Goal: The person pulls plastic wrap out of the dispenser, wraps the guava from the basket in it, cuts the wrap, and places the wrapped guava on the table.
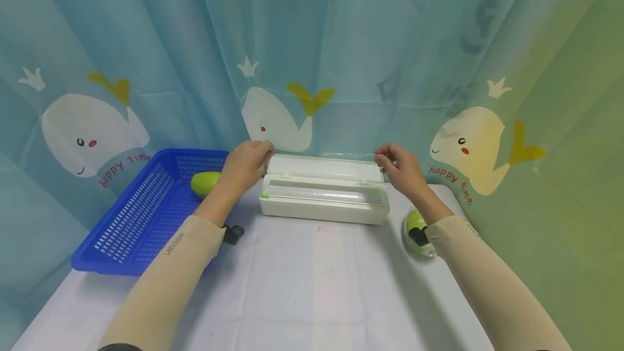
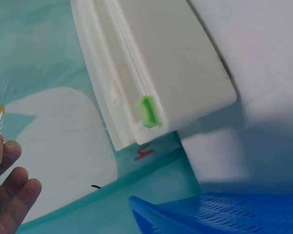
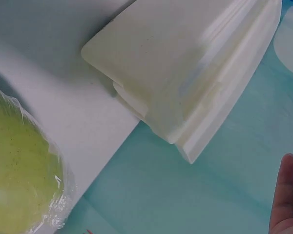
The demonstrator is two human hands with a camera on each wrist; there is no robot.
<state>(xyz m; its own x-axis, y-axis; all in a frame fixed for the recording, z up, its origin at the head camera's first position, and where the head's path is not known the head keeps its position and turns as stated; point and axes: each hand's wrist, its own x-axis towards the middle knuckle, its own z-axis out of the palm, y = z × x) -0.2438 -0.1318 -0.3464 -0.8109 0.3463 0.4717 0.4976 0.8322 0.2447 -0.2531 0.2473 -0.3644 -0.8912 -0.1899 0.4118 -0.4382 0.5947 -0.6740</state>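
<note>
Film [image 1: 347, 154] btwn L hand [image 1: 248, 162], R hand [image 1: 401, 168] (see-thru)

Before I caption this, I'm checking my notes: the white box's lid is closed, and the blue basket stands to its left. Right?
Not quite: the lid of the white box is open, as the head view shows. The blue basket does stand to its left.

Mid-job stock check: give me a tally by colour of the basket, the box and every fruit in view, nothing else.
Blue: 1, the basket
White: 1, the box
Green: 2, the bare fruit in the basket and the film-wrapped fruit
Total: 4
</note>
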